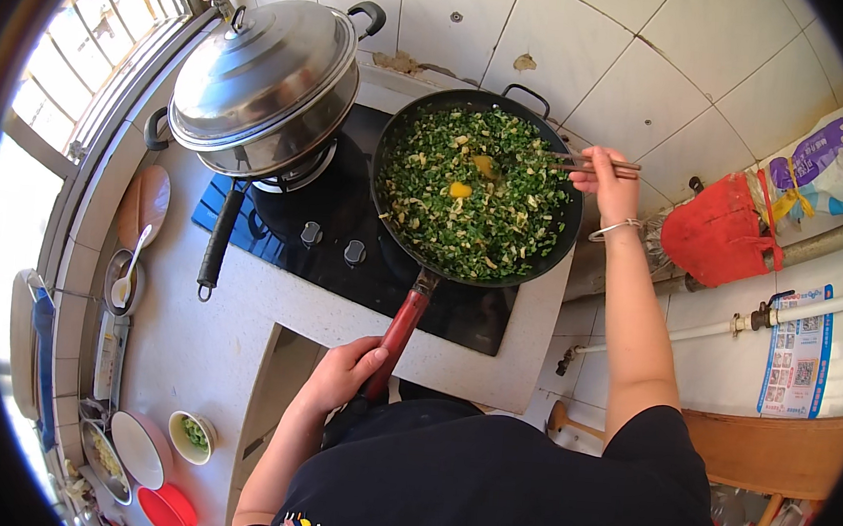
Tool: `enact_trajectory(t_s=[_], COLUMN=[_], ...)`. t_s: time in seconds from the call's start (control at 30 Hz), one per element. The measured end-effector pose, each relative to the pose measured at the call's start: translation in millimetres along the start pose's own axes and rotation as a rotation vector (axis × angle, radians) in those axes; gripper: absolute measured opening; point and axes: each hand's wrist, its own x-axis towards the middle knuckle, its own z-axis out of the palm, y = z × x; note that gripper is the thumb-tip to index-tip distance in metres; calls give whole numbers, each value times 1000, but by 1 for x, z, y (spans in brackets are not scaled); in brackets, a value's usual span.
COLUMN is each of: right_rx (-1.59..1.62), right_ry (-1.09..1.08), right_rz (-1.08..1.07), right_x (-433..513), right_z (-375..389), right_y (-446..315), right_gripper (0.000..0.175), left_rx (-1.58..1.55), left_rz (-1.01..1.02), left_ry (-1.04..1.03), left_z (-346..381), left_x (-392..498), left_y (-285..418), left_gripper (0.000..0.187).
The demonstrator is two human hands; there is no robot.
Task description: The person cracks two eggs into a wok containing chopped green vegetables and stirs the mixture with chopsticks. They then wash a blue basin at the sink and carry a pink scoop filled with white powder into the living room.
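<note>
A dark frying pan (394, 239) rests on the right side of the black glass gas hob (304, 269). It is filled with chopped green leaves mixed with pale bits (468, 229), and two yellow blobs that look like raw egg yolk (460, 189) lie on top. My left hand (346, 371) grips the pan's red handle (402, 325). Above the pan's right rim, my right hand (606, 182) holds brown chopsticks (624, 169), their tips over or in the greens; exact contact cannot be told.
A lidded steel wok (265, 83) stands on the left burner, its black handle (219, 249) jutting over the counter. Left are a small metal bowl with a spoon (124, 290), a cup of chopped greens (191, 437), a white bowl (141, 449) and a red plastic vessel (166, 513). Pipes (799, 315) run along the right wall.
</note>
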Motion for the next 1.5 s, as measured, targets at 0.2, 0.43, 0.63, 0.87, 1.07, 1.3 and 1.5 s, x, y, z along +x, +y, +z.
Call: enact_trajectory(t_s=[0.2, 0.43, 0.63, 0.87, 1.07, 1.3, 1.5], right_rx=[216, 74, 120, 322, 674, 600, 386], right_ry=[-45, -414, -337, -269, -211, -193, -289], right_rz=[59, -120, -16, 229, 499, 431, 439], right_x=[-18, -52, -52, -39, -26, -26, -14], right_z=[44, 63, 38, 54, 30, 15, 44], right_y=[20, -31, -43, 2, 33, 14, 33], right_gripper=[30, 23, 26, 24, 24, 26, 26], left_rx=[-12, 44, 46, 58, 36, -24, -60], left_rz=[-1, 10, -17, -56, -99, -99, -109], left_ry=[28, 54, 63, 18, -63, -180, -278], left_z=[4, 5, 6, -1, -11, -29, -37], left_x=[-1, -4, -6, -5, 0, 14, 32], left_y=[-5, 1, -1, 16, 18, 14, 19], left_gripper=[44, 42, 45, 47, 51, 60, 63])
